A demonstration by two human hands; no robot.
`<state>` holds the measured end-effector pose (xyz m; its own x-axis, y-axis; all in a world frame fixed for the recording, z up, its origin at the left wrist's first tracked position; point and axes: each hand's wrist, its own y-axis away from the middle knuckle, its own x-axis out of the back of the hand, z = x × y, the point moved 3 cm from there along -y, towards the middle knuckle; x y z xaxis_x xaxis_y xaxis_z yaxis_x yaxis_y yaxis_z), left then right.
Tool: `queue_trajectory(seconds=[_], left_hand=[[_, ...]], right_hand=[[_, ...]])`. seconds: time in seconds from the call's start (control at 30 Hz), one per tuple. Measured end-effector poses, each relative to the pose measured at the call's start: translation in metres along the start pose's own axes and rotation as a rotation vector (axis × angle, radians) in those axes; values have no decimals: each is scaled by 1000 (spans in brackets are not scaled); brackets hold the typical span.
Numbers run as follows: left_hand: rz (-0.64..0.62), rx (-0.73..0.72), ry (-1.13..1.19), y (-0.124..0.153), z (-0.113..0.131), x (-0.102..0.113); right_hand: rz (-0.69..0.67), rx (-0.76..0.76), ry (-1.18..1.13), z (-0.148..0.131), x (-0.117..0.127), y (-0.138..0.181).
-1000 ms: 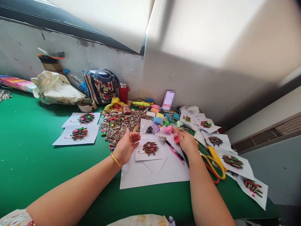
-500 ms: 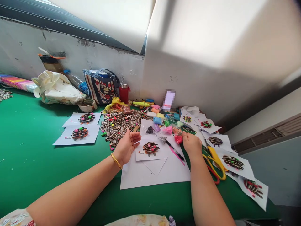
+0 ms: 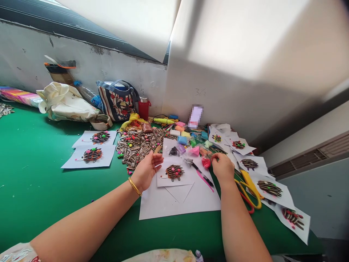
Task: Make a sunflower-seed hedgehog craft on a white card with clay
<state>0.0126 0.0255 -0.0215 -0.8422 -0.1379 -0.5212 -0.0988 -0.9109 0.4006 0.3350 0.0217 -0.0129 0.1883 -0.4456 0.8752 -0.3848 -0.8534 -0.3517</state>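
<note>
My left hand (image 3: 146, 170) rests on the green table at the left edge of a small white card (image 3: 166, 177), fingers loosely curled and apart, holding nothing. That card carries a hedgehog picture (image 3: 174, 171) made of striped sunflower seeds. My right hand (image 3: 223, 166) is to the card's right, its fingers pinched on a small bag of red clay (image 3: 206, 162). A pink-handled tool (image 3: 201, 175) lies on the larger white sheet (image 3: 180, 203) between my hands. A heap of sunflower seeds (image 3: 136, 145) lies just beyond my left hand.
Several finished seed cards lie at the right (image 3: 268, 187) and two at the left (image 3: 91, 154). Yellow-and-red scissors (image 3: 249, 191) lie by my right wrist. Small coloured clay bags (image 3: 188, 140), a red flask (image 3: 143, 107), a striped bag (image 3: 117, 100) and a cream bag (image 3: 65, 103) line the wall.
My right hand drew back from the clay bags towards me, closing on the red clay bag and lifting it slightly. My left hand has barely moved.
</note>
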Motion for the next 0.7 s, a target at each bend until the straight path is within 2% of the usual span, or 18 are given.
queue_trajectory(seconds=[0.13, 0.23, 0.3, 0.43, 0.57, 0.7], left_hand=[[-4, -8, -9, -1, -1, 1], [-8, -15, -8, -2, -1, 1], [-4, -14, -11, -2, -1, 1], [2, -9, -16, 0, -1, 1], [-3, -14, -13, 0, 0, 1], [-15, -19, -15, 1, 0, 0]], right_hand=[[-83, -70, 54, -2, 0, 3], [-21, -67, 39, -8, 4, 0], [-10, -12, 20, -18, 5, -7], [-168, 163, 15, -50, -7, -31], [-375, 178, 104, -75, -30, -59], [-394, 180, 111, -86, -38, -71]])
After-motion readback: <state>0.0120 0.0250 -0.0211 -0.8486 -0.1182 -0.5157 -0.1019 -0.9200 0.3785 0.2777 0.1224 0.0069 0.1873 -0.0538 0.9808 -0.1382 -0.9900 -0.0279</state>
